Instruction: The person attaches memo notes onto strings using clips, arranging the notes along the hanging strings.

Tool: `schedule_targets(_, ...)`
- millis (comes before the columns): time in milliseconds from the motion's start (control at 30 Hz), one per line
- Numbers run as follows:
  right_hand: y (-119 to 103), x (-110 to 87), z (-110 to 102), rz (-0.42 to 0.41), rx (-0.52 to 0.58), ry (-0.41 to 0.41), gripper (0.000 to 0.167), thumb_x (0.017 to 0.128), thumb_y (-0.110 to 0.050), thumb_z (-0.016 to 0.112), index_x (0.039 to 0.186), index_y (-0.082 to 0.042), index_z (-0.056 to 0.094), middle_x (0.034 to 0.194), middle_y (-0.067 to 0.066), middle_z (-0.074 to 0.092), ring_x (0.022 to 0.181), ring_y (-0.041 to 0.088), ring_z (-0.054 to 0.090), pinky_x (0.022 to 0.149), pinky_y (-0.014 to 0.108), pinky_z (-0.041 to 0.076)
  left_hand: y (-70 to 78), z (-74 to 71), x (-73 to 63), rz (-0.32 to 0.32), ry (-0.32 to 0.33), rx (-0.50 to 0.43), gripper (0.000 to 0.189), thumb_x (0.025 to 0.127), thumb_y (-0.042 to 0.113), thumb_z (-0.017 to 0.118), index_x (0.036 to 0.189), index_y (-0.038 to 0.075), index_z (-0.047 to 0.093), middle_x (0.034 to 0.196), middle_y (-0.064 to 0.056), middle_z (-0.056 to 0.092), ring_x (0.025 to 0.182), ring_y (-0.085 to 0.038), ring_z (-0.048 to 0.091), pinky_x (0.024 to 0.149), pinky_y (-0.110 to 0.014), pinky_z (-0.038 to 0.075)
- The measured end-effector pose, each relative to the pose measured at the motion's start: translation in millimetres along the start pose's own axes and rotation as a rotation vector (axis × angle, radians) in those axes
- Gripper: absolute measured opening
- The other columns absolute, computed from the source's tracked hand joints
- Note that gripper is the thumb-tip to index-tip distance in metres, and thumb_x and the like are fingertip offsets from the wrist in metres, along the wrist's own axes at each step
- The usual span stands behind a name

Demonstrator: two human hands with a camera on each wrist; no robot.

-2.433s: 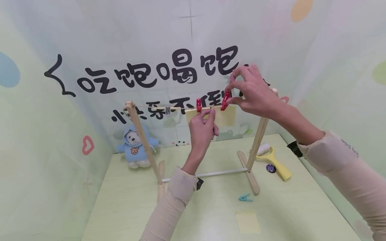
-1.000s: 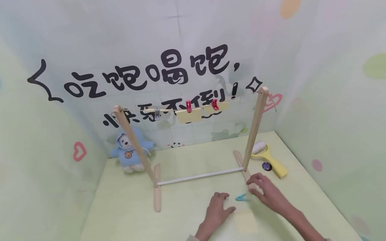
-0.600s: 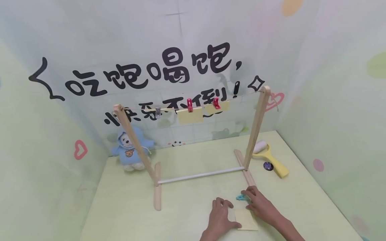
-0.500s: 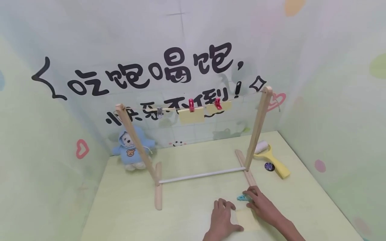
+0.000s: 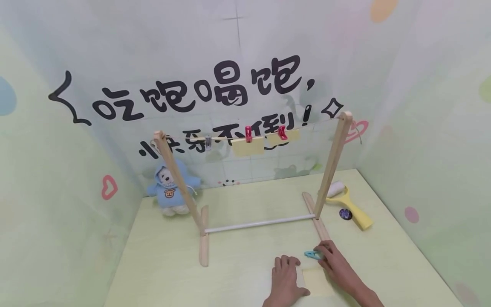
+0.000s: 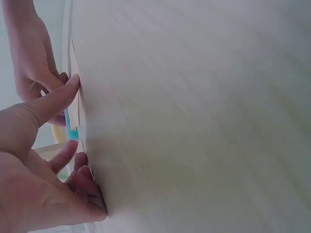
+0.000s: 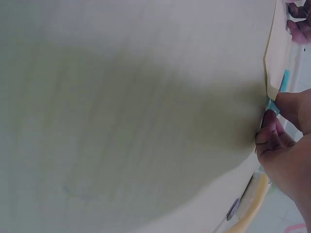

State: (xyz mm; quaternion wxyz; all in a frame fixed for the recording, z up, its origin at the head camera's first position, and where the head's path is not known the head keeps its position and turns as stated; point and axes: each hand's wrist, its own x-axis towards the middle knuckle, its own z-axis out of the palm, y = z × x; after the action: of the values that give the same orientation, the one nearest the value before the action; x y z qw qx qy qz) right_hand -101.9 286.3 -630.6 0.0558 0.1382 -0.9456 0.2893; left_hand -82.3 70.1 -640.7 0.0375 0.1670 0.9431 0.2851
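Observation:
A pale yellow sticky note (image 5: 317, 282) lies near the table's front. My left hand (image 5: 284, 279) rests at its left side, fingers bent loosely on the tabletop and thumb touching the note's edge. Just behind the note is a small teal clothespin (image 5: 311, 254); the thumb and fingers of my right hand (image 5: 338, 266) pinch its right end, which they partly hide. Above, a string between two wooden posts bears two more yellow notes (image 5: 248, 148), each under a red clip (image 5: 248, 134). A grey clip (image 5: 208, 142) sits further left on the string.
The wooden stand (image 5: 332, 166) has a white crossbar (image 5: 261, 223) low between its feet. A plush toy in blue (image 5: 172, 192) sits behind the left post. Right of the stand lie a yellow-handled roller (image 5: 354, 209) and a dark round disc (image 5: 345, 214). Printed walls enclose the table.
Both hands have come down from the string, leaving the red clip on the right-hand note. The left hand has reached the loose note, and the right hand has taken hold of the teal clothespin.

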Motion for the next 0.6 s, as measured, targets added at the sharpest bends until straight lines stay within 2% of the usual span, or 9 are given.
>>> schedule_targets(100,1,-1.6,1,-0.028,0.0,0.023,0.036,0.091,0.007,0.083,0.121,-0.01,0.073,0.125,0.005,0.058,0.1,0.018,0.066,0.08,0.028,0.06,0.8,0.6,0.2,0.001,-0.001,-0.013,0.067,0.074,0.041,0.103,0.125,0.027,0.064,0.115,0.008,0.042,0.1,-0.009,0.03,0.075,-0.022,0.03)
schedule_targets(233,3,-3.9,3,-0.107,-0.006,0.099,0.039,0.088,0.01,0.084,0.12,-0.011,0.074,0.119,-0.001,0.057,0.096,0.009,0.061,0.077,0.026,0.057,3.4,-1.0,0.1,-0.005,-0.021,-0.036,0.056,0.075,0.036,0.102,0.118,0.03,0.067,0.115,0.009,0.041,0.102,-0.011,0.03,0.076,-0.023,0.029)
schedule_targets(367,4,-6.3,3,-0.155,-0.003,0.16,0.039,0.089,0.01,0.082,0.122,-0.01,0.074,0.116,-0.004,0.058,0.098,0.006,0.06,0.079,0.026,0.057,8.7,-3.5,1.4,-0.042,-0.073,-0.096,0.049,0.076,0.028,0.102,0.111,0.027,0.067,0.114,0.009,0.044,0.104,-0.012,0.031,0.079,-0.027,0.03)
schedule_targets(433,2,-7.7,2,-0.13,0.024,0.151,0.036,0.092,0.009,0.08,0.122,-0.01,0.074,0.116,-0.005,0.059,0.097,0.005,0.06,0.079,0.027,0.057,11.6,-4.2,1.6,-0.056,-0.1,-0.12,0.05,0.076,0.024,0.101,0.111,0.025,0.066,0.113,0.01,0.047,0.104,-0.012,0.033,0.081,-0.03,0.03)
schedule_targets(600,-4,-9.6,-5,0.035,0.169,0.029,0.028,0.102,0.003,0.072,0.128,-0.007,0.072,0.117,-0.002,0.061,0.092,-0.003,0.052,0.073,0.024,0.052,20.0,-8.8,-2.3,-0.05,-0.13,-0.135,0.053,0.079,0.019,0.099,0.114,0.024,0.06,0.108,0.012,0.049,0.104,-0.011,0.035,0.081,-0.033,0.028)
